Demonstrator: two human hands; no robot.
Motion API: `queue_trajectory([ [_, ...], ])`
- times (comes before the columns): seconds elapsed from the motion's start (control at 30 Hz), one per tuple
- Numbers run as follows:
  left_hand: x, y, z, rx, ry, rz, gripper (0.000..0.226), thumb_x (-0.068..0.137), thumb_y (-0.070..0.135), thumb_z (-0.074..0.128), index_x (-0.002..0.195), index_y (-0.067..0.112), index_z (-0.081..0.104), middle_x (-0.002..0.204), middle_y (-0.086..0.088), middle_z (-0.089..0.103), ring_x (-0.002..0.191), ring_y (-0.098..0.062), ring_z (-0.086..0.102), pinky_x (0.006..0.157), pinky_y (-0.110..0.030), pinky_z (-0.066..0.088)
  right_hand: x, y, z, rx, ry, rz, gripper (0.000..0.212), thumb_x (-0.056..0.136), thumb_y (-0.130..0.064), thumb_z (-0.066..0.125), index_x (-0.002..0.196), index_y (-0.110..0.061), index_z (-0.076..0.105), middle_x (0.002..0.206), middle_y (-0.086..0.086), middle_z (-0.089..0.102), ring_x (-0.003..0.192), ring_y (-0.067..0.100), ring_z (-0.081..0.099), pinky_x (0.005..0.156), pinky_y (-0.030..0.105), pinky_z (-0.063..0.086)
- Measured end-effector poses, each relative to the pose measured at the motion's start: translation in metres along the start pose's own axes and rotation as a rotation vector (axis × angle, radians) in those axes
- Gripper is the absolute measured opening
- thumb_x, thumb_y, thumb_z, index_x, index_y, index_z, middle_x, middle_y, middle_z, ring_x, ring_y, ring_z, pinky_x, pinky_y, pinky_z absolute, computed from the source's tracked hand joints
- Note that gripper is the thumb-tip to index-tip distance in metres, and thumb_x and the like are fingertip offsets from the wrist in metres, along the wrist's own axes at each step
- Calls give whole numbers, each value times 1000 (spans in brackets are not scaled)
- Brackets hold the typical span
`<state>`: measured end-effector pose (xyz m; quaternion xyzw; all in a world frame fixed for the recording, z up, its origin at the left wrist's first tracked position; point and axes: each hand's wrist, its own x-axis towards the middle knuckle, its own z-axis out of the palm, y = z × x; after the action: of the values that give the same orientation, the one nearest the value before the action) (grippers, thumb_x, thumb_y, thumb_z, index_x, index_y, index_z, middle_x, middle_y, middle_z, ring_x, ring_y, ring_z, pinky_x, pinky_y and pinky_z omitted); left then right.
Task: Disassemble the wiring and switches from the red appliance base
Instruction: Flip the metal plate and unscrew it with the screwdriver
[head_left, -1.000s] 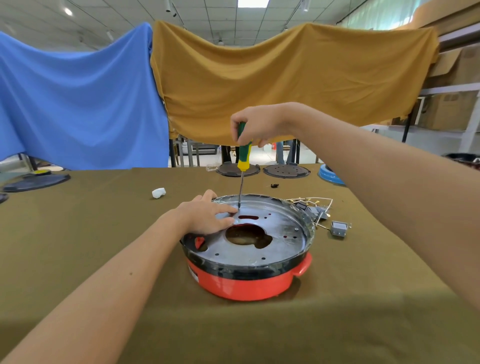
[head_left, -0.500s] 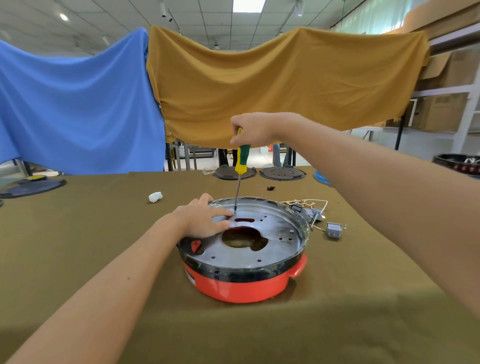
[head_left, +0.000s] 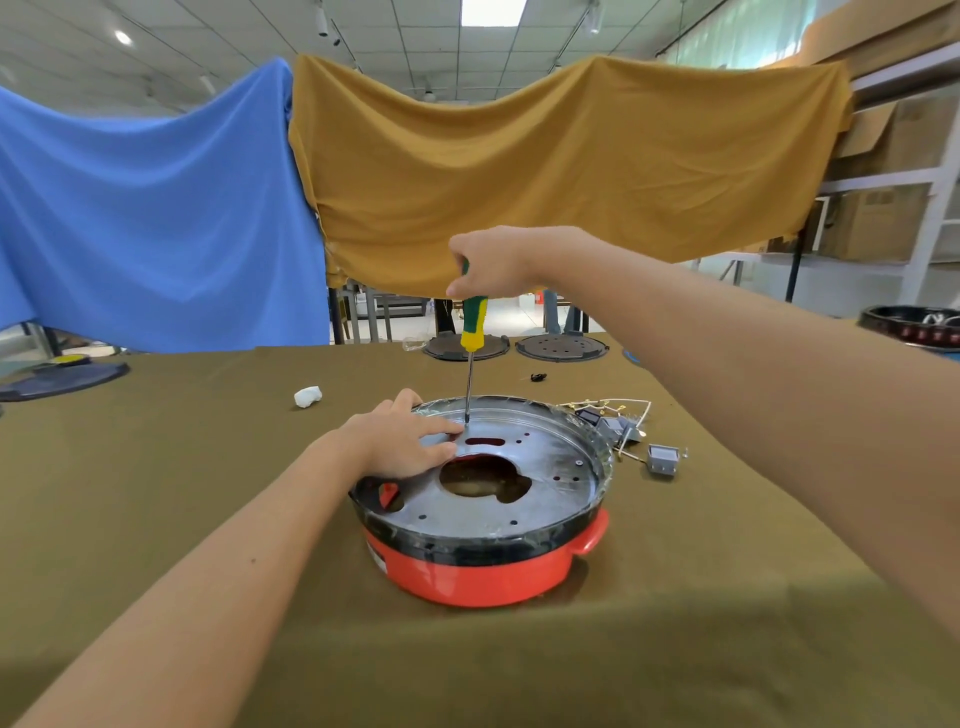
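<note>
Red appliance base (head_left: 483, 577): sits on the olive-covered desk (head_left: 156, 493) just in front of the person, its grey metal plate (head_left: 550, 486) facing up inside a black rim.
Wiring and switches: a bundle of pale wires (head_left: 608, 404) and small grey switch blocks (head_left: 663, 459) lies on the desk just beside the base's far right rim, apparently already free of it.
Right hand (head_left: 491, 265): fingers curled round the top of the green and yellow screwdriver (head_left: 474, 327), holding it nearly upright from above.
Screwdriver tip: meets the plate near its far edge, just beyond the red slot (head_left: 485, 442); the screw head itself is too small to make out.
Left hand (head_left: 402, 441): fingers fairly straight, pressing flat on the plate's left side, the fingertips (head_left: 451, 427) just beside the tip.
Step in hand: likely loosening a screw that fastens the plate.
Doing it well: keep the shaft square to the plate and press down while turning so the tip stays seated; the left hand should hold the base against twisting.
Risk: a slipping tip would land on the nearby fingertips, so easing them slightly away seems wise.
Other items: a white crumpled scrap (head_left: 308, 396) and dark round plates (head_left: 561, 347) lie well apart at the far side.
</note>
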<state>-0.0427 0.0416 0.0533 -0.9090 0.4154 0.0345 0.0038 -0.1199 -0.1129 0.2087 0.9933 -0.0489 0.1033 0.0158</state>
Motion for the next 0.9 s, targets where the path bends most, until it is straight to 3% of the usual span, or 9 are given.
queue_trajectory([
  [0.07, 0, 0, 0, 8, 1, -4, 46, 97, 64, 32, 143, 59, 31, 155, -5, 17, 141, -30, 27, 111, -53, 32, -1, -3, -4, 192, -92, -41, 13, 97, -17, 57, 109, -15, 52, 101, 3, 52, 81, 18, 51, 65, 28, 46],
  [0.2, 0, 0, -1, 2, -6, 2, 47, 97, 63, 33, 144, 57, 31, 155, -4, 17, 141, -31, 28, 110, -53, 33, -1, -16, -9, 268, -143, -64, 21, 86, 0, 59, 91, -20, 58, 110, -1, 54, 93, 17, 53, 68, 30, 51],
  [0.27, 0, 0, -1, -3, -8, 10, 47, 97, 63, 33, 144, 57, 31, 155, -4, 17, 140, -31, 29, 110, -52, 33, 2, -20, -7, 240, -129, -51, 6, 92, -17, 62, 94, -20, 58, 106, 2, 59, 91, 19, 57, 67, 29, 52],
  [0.37, -1, 0, 0, -13, -7, 9, 47, 97, 63, 34, 143, 58, 31, 154, -3, 17, 139, -31, 28, 109, -51, 34, 4, -22, -2, -1, -17, -8, 40, 100, -54, 45, 105, -16, 55, 93, 4, 60, 84, 22, 60, 66, 32, 45],
  [0.43, -1, 0, 0, -16, -1, 3, 46, 97, 64, 33, 142, 60, 30, 154, -3, 18, 141, -30, 27, 109, -51, 32, 5, -23, 0, -175, 77, 11, 49, 102, -56, 38, 106, -11, 56, 89, 3, 56, 86, 25, 56, 72, 35, 40],
  [0.6, -2, 1, 0, -13, 1, 1, 46, 97, 64, 34, 142, 60, 31, 155, -4, 17, 141, -30, 27, 109, -51, 33, 2, -17, -10, 39, -113, -49, 14, 96, -20, 52, 105, -13, 60, 111, 11, 62, 95, 27, 60, 77, 37, 54],
  [0.7, -3, 1, -1, 1, 3, -2, 46, 97, 64, 33, 142, 59, 31, 155, -5, 17, 141, -30, 28, 109, -51, 33, -5, -15, -14, 260, -164, -49, 17, 84, -5, 57, 90, -19, 65, 114, 4, 62, 101, 21, 58, 71, 29, 54],
  [0.8, -3, 1, 0, 8, 3, 8, 46, 97, 63, 33, 143, 59, 30, 154, -5, 18, 140, -31, 28, 108, -51, 32, -3, -8, -9, 201, -137, 0, 11, 91, -26, 61, 100, -20, 59, 108, 3, 62, 93, 19, 61, 68, 31, 55],
  [0.9, -3, 0, -1, -6, -4, 9, 46, 97, 63, 34, 143, 58, 31, 155, -4, 17, 140, -31, 28, 109, -51, 33, -2, -2, -4, -104, -34, 92, 50, 96, -62, 45, 101, -13, 56, 87, 6, 61, 81, 23, 63, 68, 33, 50],
])
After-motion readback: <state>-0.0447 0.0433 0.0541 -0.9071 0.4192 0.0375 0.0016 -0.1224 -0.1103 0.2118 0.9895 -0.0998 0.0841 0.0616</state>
